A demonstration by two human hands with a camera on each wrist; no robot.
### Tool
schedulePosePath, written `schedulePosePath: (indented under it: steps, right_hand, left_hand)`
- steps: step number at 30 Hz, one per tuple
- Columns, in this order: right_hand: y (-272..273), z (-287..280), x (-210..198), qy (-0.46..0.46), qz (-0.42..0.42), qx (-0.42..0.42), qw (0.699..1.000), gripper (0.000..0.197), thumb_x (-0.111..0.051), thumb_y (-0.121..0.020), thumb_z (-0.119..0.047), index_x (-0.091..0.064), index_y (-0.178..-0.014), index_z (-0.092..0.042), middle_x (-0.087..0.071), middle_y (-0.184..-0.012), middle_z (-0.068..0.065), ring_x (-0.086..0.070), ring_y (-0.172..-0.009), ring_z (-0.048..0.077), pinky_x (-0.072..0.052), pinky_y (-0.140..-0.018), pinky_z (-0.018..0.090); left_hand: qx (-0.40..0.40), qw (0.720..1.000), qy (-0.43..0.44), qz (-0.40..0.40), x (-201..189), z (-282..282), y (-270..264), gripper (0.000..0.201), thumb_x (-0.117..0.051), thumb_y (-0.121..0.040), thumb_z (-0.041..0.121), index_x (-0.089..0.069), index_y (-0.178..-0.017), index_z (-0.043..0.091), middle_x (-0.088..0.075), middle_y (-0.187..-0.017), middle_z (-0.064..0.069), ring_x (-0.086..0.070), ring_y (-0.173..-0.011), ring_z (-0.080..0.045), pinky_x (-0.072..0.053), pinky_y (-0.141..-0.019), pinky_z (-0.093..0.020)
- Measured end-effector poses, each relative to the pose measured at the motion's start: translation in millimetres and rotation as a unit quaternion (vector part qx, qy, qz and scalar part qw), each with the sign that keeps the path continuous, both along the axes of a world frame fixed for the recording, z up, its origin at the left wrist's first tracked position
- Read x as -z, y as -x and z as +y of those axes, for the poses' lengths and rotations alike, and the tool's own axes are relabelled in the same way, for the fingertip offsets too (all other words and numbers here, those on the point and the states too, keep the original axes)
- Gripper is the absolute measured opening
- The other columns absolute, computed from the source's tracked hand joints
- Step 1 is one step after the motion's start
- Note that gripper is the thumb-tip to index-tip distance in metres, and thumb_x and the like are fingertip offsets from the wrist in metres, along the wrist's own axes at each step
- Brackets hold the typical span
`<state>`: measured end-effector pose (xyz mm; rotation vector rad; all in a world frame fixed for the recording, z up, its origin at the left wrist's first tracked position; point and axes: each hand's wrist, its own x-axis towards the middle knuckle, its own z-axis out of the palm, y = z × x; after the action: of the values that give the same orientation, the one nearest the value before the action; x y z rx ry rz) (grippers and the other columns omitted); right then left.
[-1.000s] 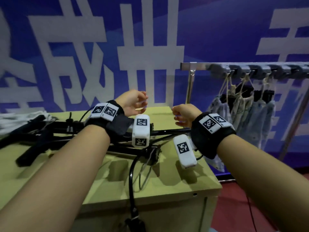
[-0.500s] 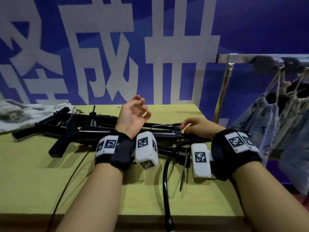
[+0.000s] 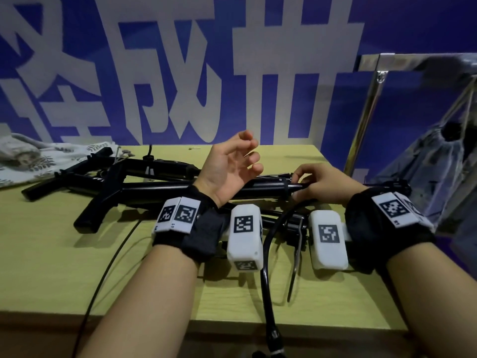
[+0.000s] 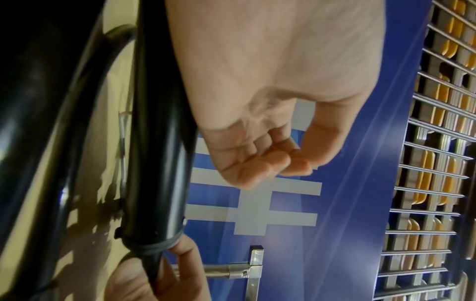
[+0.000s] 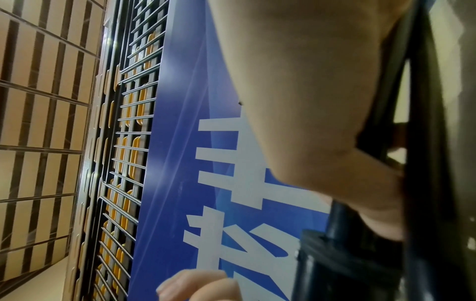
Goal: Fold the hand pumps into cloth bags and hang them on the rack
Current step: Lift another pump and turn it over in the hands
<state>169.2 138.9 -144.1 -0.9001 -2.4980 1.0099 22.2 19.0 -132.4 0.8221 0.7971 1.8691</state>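
The left hand [image 3: 229, 166] hovers loosely open and empty at frame centre above the black hand pump [image 3: 196, 188] on the table [image 3: 64, 267], while the right hand [image 3: 322, 184] seemingly pinches its rod end, probably to collapse it.

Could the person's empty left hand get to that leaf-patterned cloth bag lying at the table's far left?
Probably yes. The left hand hovers open, holding nothing, above the black hand pumps; the leaf-patterned cloth bag lies uncovered beyond them, so only a reach over the pumps.
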Motion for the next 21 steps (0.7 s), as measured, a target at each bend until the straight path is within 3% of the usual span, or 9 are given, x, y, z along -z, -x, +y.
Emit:
schedulePosePath:
  steps: [3, 6, 8, 11, 15, 18, 20, 21]
  right_hand:
    - [-3, -3, -1, 0.021, 0.068, 0.013, 0.997, 0.021, -0.068, -0.078, 0.0, -0.057, -0.085, -0.016, -0.067, -0.076, 0.004, -0.062, -0.068, 0.017, -0.052, -0.069, 0.027]
    - [-4, -3, -1, 0.017, 0.133, 0.036, 0.99, 0.02, -0.069, -0.079, -0.002, -0.059, -0.09, -0.015, -0.066, -0.077, 0.002, -0.059, -0.073, 0.017, -0.044, -0.068, 0.022]
    - [-5, -2, -2, 0.028, 0.184, 0.055, 0.981, 0.021, -0.068, -0.08, -0.001, -0.059, -0.094, -0.013, -0.065, -0.078, 0.002, -0.055, -0.073, 0.018, -0.04, -0.067, 0.025]
    - [-7, -1, -3, 0.034, 0.248, 0.086, 0.964, 0.021, -0.067, -0.081, -0.003, -0.058, -0.096, -0.015, -0.062, -0.077, 0.001, -0.052, -0.071, 0.014, -0.038, -0.065, 0.025]
    - [-8, 1, -2, 0.035, 0.301, 0.11, 0.947, 0.021, -0.067, -0.081, -0.002, -0.055, -0.089, -0.018, -0.062, -0.079, 0.0, -0.056, -0.076, 0.014, -0.042, -0.074, 0.025]
    - [-9, 1, 0, 0.037, 0.294, 0.092, 0.951, 0.02, -0.067, -0.081, 0.0, -0.053, -0.093, -0.009, -0.064, -0.084, -0.004, -0.059, -0.08, 0.014, -0.042, -0.07, 0.02]
    - [-8, 2, 2, 0.029, 0.267, 0.076, 0.96, 0.02, -0.068, -0.079, 0.001, -0.054, -0.089, -0.008, -0.066, -0.087, -0.002, -0.061, -0.085, 0.018, -0.045, -0.073, 0.023]
    - [-8, 4, 4, 0.017, 0.248, 0.076, 0.966, 0.02, -0.071, -0.077, 0.0, -0.056, -0.084, -0.011, -0.067, -0.089, -0.001, -0.062, -0.09, 0.019, -0.047, -0.08, 0.029]
  left_hand:
    - [0.026, 0.999, -0.044, -0.002, 0, -5, 0, 0.009, -0.048, -0.073, 0.009, -0.055, -0.075, 0.015, -0.051, -0.067, 0.003, -0.043, -0.052, -0.01, -0.042, -0.05, -0.021]
    - [0.053, 0.996, -0.068, 0.013, 0, -11, 1, 0.018, -0.046, -0.074, 0.012, -0.062, -0.065, 0.017, -0.053, -0.066, 0.004, -0.045, -0.053, -0.01, -0.042, -0.054, -0.022]
    - [0.043, 0.998, -0.039, 0.027, 0, -11, 2, 0.022, -0.045, -0.076, 0.01, -0.062, -0.063, 0.017, -0.053, -0.064, 0.005, -0.044, -0.052, -0.009, -0.04, -0.053, -0.021]
    - [-0.048, 0.997, 0.042, 0.043, 3, -8, 4, 0.022, -0.04, -0.087, 0.007, -0.056, -0.076, 0.017, -0.053, -0.068, 0.005, -0.043, -0.054, -0.008, -0.038, -0.054, -0.021]
    - [-0.171, 0.983, 0.005, -0.064, 4, -7, 17, 0.008, -0.045, -0.091, 0.014, -0.052, -0.095, 0.016, -0.056, -0.092, -0.001, -0.052, -0.079, -0.015, -0.043, -0.068, -0.027]
    - [-0.206, 0.965, -0.061, -0.15, 0, -12, 25, 0.007, -0.051, -0.09, 0.018, -0.049, -0.097, 0.017, -0.055, -0.108, -0.008, -0.056, -0.099, -0.024, -0.047, -0.082, -0.038]
    - [-0.215, 0.952, -0.109, -0.189, -2, -17, 30, 0.012, -0.053, -0.088, 0.021, -0.052, -0.1, 0.017, -0.056, -0.115, -0.013, -0.056, -0.108, -0.029, -0.046, -0.093, -0.045]
    - [-0.217, 0.946, -0.132, -0.201, -2, -20, 33, 0.012, -0.053, -0.088, 0.023, -0.053, -0.099, 0.017, -0.058, -0.112, -0.012, -0.058, -0.106, -0.029, -0.045, -0.095, -0.046]
